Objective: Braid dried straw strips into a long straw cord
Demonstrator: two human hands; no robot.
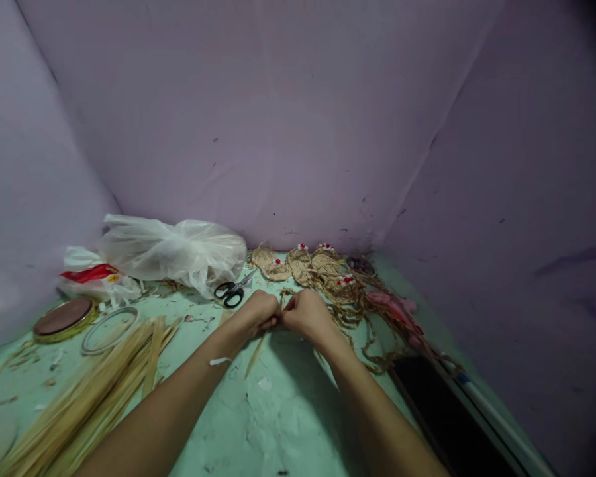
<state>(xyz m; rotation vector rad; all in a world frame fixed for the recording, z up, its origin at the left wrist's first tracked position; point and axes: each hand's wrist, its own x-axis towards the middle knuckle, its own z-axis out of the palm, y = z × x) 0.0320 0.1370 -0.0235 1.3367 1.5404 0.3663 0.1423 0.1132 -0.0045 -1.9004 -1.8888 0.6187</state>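
Note:
My left hand [262,310] and my right hand [305,313] meet over the middle of the green surface, both with closed fingers. Pinched between them is a thin piece of plant fibre; a short twisted bit of the fibre [287,292] shows above my fingertips. A pale flat end [255,358] hangs below my left hand. My fingers hide the part they grip. Just left of my left hand lie black-handled scissors [232,293]. Beyond my right hand sit several braided fibre pieces [325,266] with red and white beads, and a tangle of twisted cord [350,311].
Long dry fibre strips [87,394] lie at the left, near a tape ring [110,330] and a round lid [63,317]. A white plastic bag [179,248] rests against the back wall. At the right are a pink object [392,306] and a dark flat slab [447,411]. Walls enclose three sides.

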